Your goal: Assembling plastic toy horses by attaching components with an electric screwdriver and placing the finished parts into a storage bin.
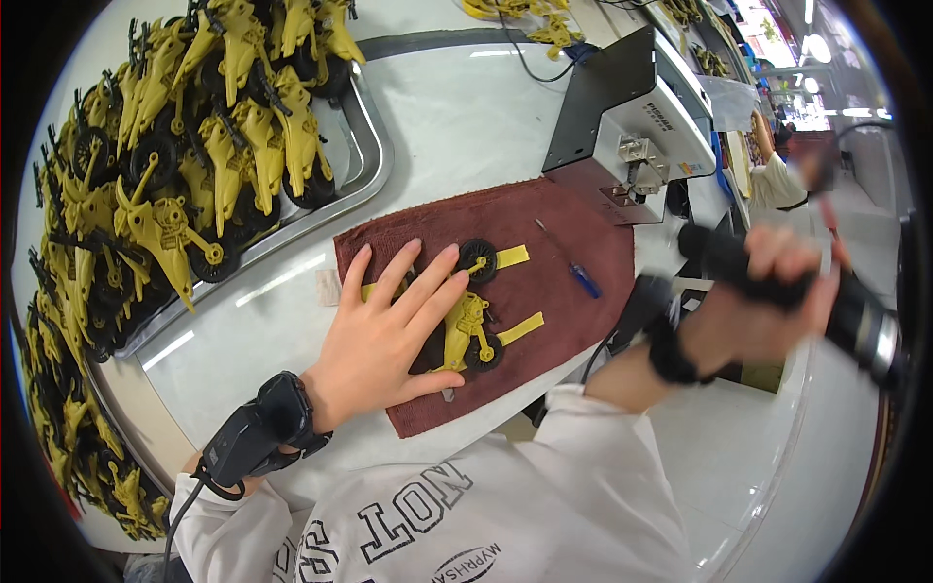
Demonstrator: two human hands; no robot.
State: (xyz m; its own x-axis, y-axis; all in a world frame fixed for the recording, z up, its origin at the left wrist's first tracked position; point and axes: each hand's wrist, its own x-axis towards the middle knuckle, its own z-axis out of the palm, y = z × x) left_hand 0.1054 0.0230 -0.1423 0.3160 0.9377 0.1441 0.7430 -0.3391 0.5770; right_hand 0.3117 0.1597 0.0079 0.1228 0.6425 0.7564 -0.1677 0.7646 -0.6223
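My left hand (389,321) lies with fingers spread over yellow toy motorcycle parts on a brown towel. Partly under it is a yellow motorcycle body (466,316), with a black wheel (477,260) on one yellow arm and another wheel (484,353) below. Two yellow strips (513,256) stick out to the right. My right hand (787,267), raised off to the right, is closed round a black cylindrical power tool, likely an electric screwdriver (860,325); motion blurs it. A blue-handled screwdriver (584,280) rests on the towel (573,219), between my hands.
A metal tray (374,146) heaped with yellow toy motorcycles stands at the left, with more piled nearer me. Behind the towel sits a grey and black machine (632,136) with a cable. Yellow parts (530,17) lie at the far edge. Another person's arm (773,170) shows at the right.
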